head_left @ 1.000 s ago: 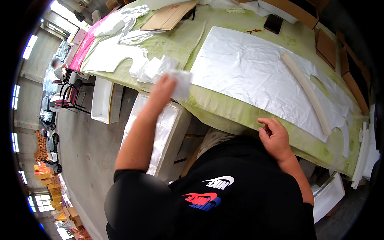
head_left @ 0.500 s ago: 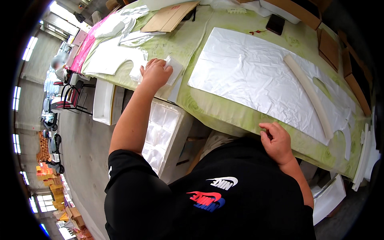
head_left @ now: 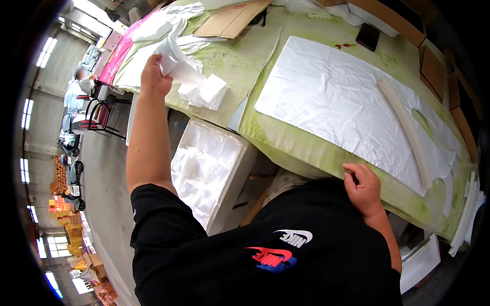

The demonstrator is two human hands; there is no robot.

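Observation:
My left hand [head_left: 156,79] is raised over the left part of the table, its fingers closed on a thin white plastic sheet [head_left: 178,64] that droops to the right. Beside it lies a small pile of white film pieces [head_left: 210,93]. My right hand [head_left: 364,189] hovers at the table's front edge with its fingers curled in, and nothing shows in it. Ahead of that hand, a large flat white plastic bag [head_left: 326,97] with curved cutouts is spread out. Across the bag lies a long cream-coloured rod [head_left: 406,132].
A green patterned cloth [head_left: 265,127] covers the table. Further back are a brown cardboard sheet [head_left: 232,19], a dark phone [head_left: 367,37] and cardboard boxes [head_left: 462,117]. Below the table's left edge stands a white box lined with clear plastic [head_left: 204,163]. A person [head_left: 84,79] sits far left.
My left hand has moved left and up from the film pile, lifting the white plastic sheet. The pile is now uncovered. My right hand stays at the table edge while the view has shifted slightly.

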